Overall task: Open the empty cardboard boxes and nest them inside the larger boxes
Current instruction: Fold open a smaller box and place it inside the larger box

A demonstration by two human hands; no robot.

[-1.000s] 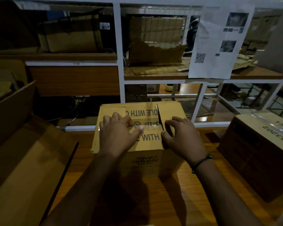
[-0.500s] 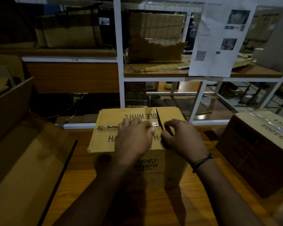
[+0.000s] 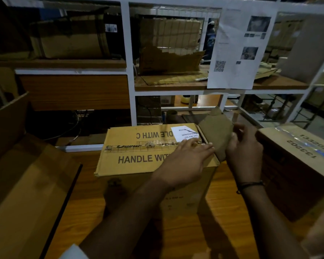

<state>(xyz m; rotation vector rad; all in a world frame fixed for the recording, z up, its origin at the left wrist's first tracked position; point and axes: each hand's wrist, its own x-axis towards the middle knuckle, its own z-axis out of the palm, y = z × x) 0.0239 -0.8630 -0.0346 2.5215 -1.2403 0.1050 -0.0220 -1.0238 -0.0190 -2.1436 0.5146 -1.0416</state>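
A cardboard box (image 3: 138, 159) printed "HANDLE WITH CARE" stands on the wooden table in the middle, its top flaps taped along the seam. My left hand (image 3: 183, 161) lies flat with straight fingers on the right part of the top, by a white label (image 3: 183, 133). My right hand (image 3: 245, 146) grips the raised right flap (image 3: 215, 131), which stands tilted up from the box's right end. A large open box (image 3: 17, 184) lies at the left.
A closed taped box (image 3: 297, 161) sits close at the right. Behind the table runs a white shelf frame (image 3: 128, 71) holding cardboard pieces and a printed sheet (image 3: 239, 49). Bare wooden tabletop (image 3: 219, 212) shows in front.
My right hand has lifted the right flap up and outward. My left hand slid to the right along the taped seam. The white label is now uncovered.
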